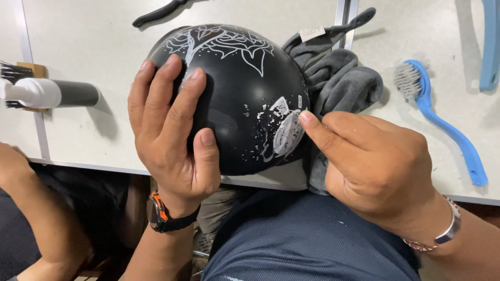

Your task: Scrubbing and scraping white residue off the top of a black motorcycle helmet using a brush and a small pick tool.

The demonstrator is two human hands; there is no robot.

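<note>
A glossy black, dome-shaped hard-shell helmet with white line drawings [234,93] rests at the near edge of the white table [94,135], partly overhanging the person's lap. On its right flank sits a torn, whitish sticker patch [285,132] with small flecks scattered around it. The shell looks rigid and smooth, likely slippery under a flat palm and fairly light; the broad curved side seems the safest place to hold it, which is where the left hand [169,130] sits, its 4 fingers spread over the dome and the thumb pressed lower down. The right hand [372,166] has its fingers curled together, with a fingertip or nail touching the sticker's edge; whether it pinches any loose paper I cannot tell. The helmet's long axis appears to run from the person away across the table, crown upward.

Just beside it, touching the right side, lies a crumpled grey cloth [338,83]. Farther right is a blue plastic long-handled brush [442,119]. On the left lies a white and black cylinder [52,93], and a black tool handle [156,13] lies beyond the helmet.
</note>
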